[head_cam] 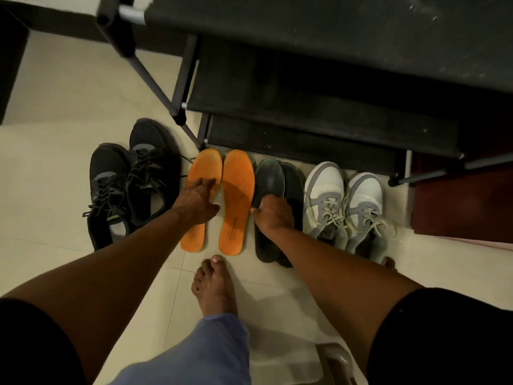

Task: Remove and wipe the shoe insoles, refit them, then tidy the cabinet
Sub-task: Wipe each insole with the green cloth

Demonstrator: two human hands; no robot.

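Two orange insoles (238, 201) lie side by side on the tiled floor in front of the shoe rack. My left hand (197, 202) rests flat on the left orange insole (204, 169), fingers spread. Two dark insoles (268, 179) lie just right of them, overlapping. My right hand (273, 213) grips the left dark insole at its middle, fingers curled round its edge. A pair of black trainers (130, 179) stands at the left. A pair of white and grey trainers (347, 207) stands at the right.
A black fabric shoe rack (319, 112) with metal poles fills the upper right. My bare foot (215, 287) and blue trouser leg stand below the insoles. A plastic stool corner (333, 359) shows at the bottom. A dark red surface (466, 207) lies at the right.
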